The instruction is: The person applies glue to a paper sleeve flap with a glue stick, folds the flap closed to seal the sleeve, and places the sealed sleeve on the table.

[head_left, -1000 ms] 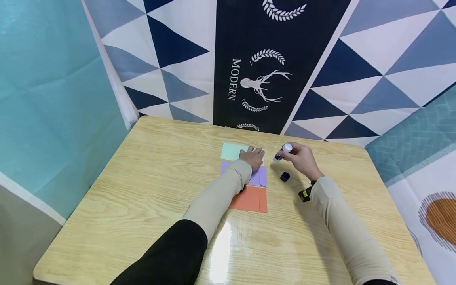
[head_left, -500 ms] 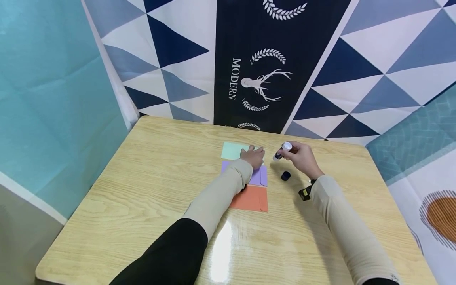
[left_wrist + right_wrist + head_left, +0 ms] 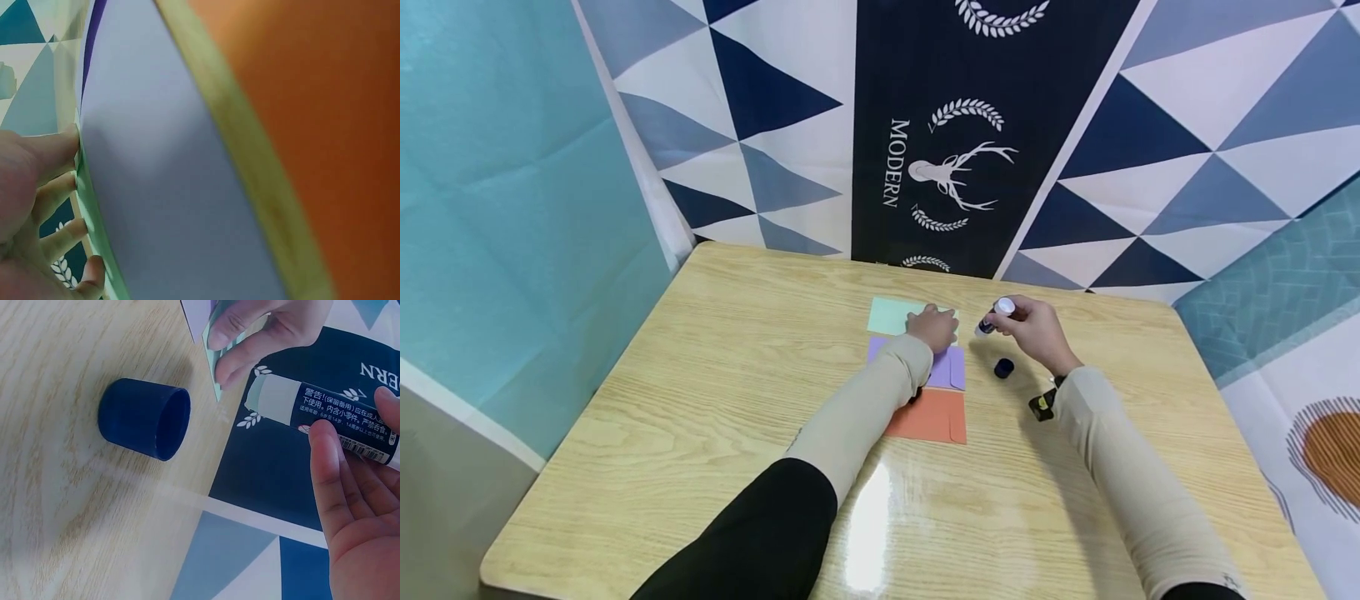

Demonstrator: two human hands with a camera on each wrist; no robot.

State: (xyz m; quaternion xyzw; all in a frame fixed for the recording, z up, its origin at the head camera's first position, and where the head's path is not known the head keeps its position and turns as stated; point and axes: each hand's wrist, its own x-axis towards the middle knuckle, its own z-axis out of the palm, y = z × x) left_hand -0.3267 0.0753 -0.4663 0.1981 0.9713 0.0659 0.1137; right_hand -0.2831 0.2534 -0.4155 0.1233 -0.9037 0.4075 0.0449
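Observation:
My left hand (image 3: pixel 932 327) rests on the right part of a pale green envelope (image 3: pixel 887 316) at the back of the table, its fingertips touching the paper. Between thumb and fingers, my right hand (image 3: pixel 1039 335) holds an uncapped glue stick (image 3: pixel 280 398) in the air, just right of that envelope. The stick has a dark printed label, and its glue end points down toward the table. Its dark blue cap (image 3: pixel 128 415) lies on its side on the tabletop below. A purple envelope (image 3: pixel 956 369), partly hidden by my left sleeve, lies in front of the green one.
Nearest me in the column is an orange envelope (image 3: pixel 928 414), partly under the left forearm. A small black and yellow object (image 3: pixel 1042 406) lies beside my right cuff. The wooden table (image 3: pixel 737 358) ends at a patterned wall hanging (image 3: pixel 925 150).
The view has shifted very slightly. Both hands keep nearly the same places; the right still holds the glue stick beside the green envelope.

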